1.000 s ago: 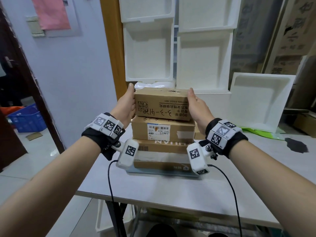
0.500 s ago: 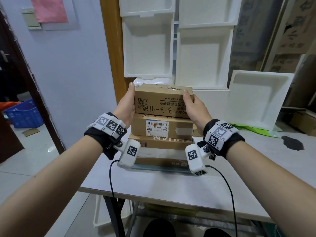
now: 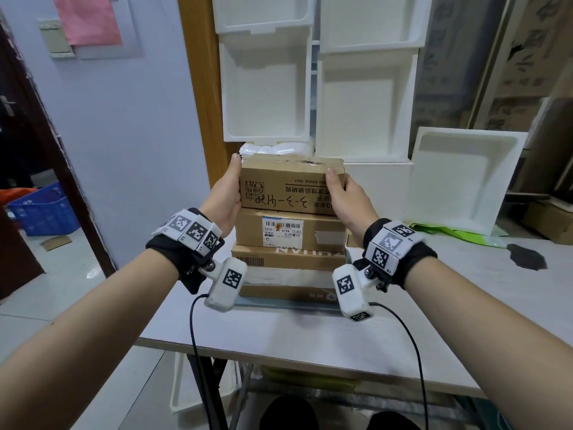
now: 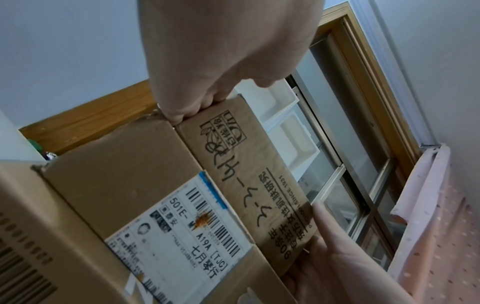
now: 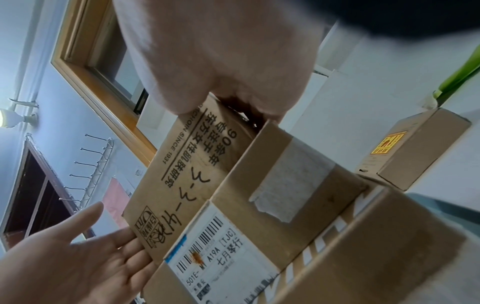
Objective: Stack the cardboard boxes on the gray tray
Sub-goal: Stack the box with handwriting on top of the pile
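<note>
Cardboard boxes stand stacked on the gray tray (image 3: 279,304) on the white table. The top box (image 3: 288,184) (image 4: 249,174) (image 5: 187,174), with handwriting on its front, rests on the labelled second box (image 3: 310,234), which sits on a lower box (image 3: 288,259). My left hand (image 3: 226,193) (image 5: 64,257) presses flat against the top box's left end, thumb up along the front edge. My right hand (image 3: 347,200) (image 4: 337,257) grips the right end, its thumb laid over the front face. The fingers behind the box are hidden.
White foam trays (image 3: 266,88) stand stacked right behind the boxes, and another (image 3: 465,181) leans at the right. A small cardboard box (image 5: 415,148) sits behind the stack's right side. A green bag (image 3: 449,234) and a dark stain (image 3: 527,256) lie on the table's right.
The top box stays on the stack between both hands. My right thumb has slid from the box's right edge onto its front face. The head view has shifted slightly.
</note>
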Demonstrator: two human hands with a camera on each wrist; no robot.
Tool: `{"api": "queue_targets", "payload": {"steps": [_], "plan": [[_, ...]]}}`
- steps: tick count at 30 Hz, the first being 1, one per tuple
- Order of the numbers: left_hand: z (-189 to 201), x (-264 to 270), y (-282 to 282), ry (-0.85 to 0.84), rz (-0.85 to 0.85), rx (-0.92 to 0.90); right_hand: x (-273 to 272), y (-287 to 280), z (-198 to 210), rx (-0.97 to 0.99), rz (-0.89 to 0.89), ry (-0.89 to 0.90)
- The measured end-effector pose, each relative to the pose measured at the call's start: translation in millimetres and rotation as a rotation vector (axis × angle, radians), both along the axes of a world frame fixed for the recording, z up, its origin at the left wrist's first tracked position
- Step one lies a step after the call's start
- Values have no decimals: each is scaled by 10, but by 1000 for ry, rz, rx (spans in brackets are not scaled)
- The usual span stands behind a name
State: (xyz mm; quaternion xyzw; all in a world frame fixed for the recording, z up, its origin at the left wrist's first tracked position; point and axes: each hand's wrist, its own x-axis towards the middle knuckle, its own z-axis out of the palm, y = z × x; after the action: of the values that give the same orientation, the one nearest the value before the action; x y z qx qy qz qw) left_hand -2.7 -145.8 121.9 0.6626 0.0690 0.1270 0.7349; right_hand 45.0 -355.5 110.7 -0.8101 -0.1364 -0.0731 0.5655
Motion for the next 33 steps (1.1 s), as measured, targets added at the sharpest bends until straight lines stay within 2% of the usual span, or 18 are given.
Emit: {"api": "queue_targets", "payload": {"steps": [5,11,19,28,33], "plan": [[126,-23,-9,-26,32,-16,8,-68,94,15,6,13],[593,-34,-105,-113,87,57,-54,-153,229,51,-11,38],[982,27,-590,-200,-12,101,-52,-366,356,47,-43,-6],[871,192,-1482,-164,-221,75,63,-821,323,101,-85,12],[548,289,-1984,-48,-358,31,227,-1157,87,196,-115,170]]}}
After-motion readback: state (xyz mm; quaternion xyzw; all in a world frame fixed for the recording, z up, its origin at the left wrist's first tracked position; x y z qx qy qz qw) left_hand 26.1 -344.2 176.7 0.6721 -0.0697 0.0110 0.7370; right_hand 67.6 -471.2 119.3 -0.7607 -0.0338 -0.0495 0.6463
